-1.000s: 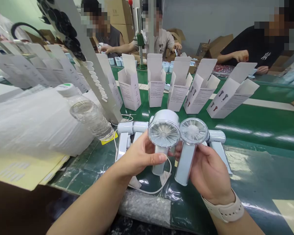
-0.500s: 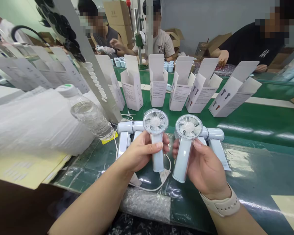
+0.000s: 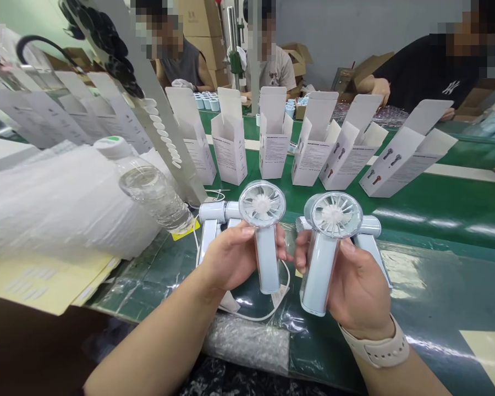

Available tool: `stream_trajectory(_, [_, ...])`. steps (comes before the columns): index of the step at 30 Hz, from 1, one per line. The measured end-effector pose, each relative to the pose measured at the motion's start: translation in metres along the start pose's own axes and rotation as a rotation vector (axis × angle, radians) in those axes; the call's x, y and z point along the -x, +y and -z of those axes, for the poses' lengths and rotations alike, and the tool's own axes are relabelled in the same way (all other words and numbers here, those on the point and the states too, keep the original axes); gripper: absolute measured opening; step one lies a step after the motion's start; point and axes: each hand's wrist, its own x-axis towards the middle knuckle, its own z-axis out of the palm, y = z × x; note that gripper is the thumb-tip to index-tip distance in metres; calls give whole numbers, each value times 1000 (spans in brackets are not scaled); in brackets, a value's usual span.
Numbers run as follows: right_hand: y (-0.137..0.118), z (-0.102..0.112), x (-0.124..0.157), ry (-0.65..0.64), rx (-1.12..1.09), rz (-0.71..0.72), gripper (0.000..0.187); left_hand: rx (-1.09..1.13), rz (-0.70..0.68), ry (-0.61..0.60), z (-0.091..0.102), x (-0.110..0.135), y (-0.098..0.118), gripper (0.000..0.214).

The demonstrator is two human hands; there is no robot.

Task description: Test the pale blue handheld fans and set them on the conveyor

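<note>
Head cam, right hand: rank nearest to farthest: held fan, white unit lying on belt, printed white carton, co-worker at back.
1. The handheld fan, gripped in the right hand.
2. The white unit, lying on the belt just behind it.
3. The printed white carton, standing beyond.
4. The co-worker, across the belt.

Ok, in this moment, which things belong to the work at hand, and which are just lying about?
Work at hand:
left hand gripping a pale blue handheld fan
right hand gripping a second handheld fan

Lying about:
water bottle
bubble wrap
open white cartons
</note>
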Motion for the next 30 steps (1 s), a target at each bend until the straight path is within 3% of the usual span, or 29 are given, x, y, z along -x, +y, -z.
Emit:
stream_trajectory(6, [-1, 5, 5, 8, 20, 55, 18, 32, 27, 3, 3, 0, -6, 27])
stream_trajectory(13, [4, 12, 1, 96, 29, 102, 23, -183, -49, 20, 6, 3, 1, 43])
stream_trajectory(23, [6, 7, -4, 141, -3, 84, 23, -251, -64, 31, 9, 0, 0, 69])
stream_trajectory(30, [6, 8, 1, 126, 16, 81, 25, -288, -58, 68, 11, 1, -4, 62])
